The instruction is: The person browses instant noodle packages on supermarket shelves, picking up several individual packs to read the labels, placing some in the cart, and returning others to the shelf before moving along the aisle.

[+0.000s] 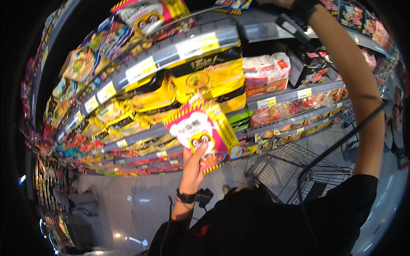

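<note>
My left hand (192, 164) grips a pink, white and yellow food packet (198, 136) by its lower left edge. My thumb lies across the cartoon animal face on its front. Raised towards the upper shelf, my right hand (278, 2) shows only in part at the top edge, where its fingers are cut off and dark. Small bright packets (235, 4) sit to the left of that hand. On the upper left shelf stands a pink and yellow packet (152, 19) with a similar animal print.
Yellow multipacks (205, 75) fill the shelf behind the held packet, with a white and red multipack (266, 73) to their right. A wire shopping cart (285, 172) stands on the tiled floor (128, 198) at my right. A black cable (336, 136) crosses near my right arm.
</note>
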The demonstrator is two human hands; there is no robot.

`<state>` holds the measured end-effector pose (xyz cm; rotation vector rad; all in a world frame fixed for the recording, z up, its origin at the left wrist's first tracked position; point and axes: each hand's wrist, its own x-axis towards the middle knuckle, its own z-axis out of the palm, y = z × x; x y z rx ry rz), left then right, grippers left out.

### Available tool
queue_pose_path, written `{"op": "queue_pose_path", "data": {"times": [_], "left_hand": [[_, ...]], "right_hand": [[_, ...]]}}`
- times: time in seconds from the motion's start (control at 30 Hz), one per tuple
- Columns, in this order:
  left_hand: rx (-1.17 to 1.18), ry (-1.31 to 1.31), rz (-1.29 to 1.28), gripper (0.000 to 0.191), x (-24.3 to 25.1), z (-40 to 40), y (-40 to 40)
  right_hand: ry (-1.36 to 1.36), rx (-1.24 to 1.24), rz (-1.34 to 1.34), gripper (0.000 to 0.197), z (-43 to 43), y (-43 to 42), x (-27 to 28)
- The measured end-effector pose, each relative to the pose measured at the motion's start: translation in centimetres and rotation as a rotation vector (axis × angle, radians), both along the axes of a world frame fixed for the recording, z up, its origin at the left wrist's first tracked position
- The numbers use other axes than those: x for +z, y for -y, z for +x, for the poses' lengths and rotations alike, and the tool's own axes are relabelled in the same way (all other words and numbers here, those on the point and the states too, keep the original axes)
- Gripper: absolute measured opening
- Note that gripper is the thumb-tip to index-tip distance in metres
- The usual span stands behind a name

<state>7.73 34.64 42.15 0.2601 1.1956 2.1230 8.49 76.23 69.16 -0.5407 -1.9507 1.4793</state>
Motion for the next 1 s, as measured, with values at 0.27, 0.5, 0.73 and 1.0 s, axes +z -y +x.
{"op": "queue_pose_path", "data": {"times": [0.27, 0.5, 0.73, 1.0], "left_hand": [[0.006, -0.286, -0.029, 0.047, 4.6, -0.3, 1.7], [-0.165, -0.575, 0.056, 0.055, 5.0, 0.8, -1.2], [-0.209, -0.242, 0.097, 0.048, 3.4, 0.9, -3.4], [-0.125, -0.239, 0.046, 0.046, 3.4, 1.8, -3.4]], "right_hand": [[-0.094, 0.101, 0.932, 0.059, 6.0, 14.3, -6.2], [0.109, 0.440, -0.097, 0.036, 12.1, 24.3, -17.9], [0.232, 0.142, 0.111, 0.022, 13.8, 22.3, -18.6], [-0.057, -0.160, 0.157, 0.026, 17.9, 16.0, -16.2]]}}
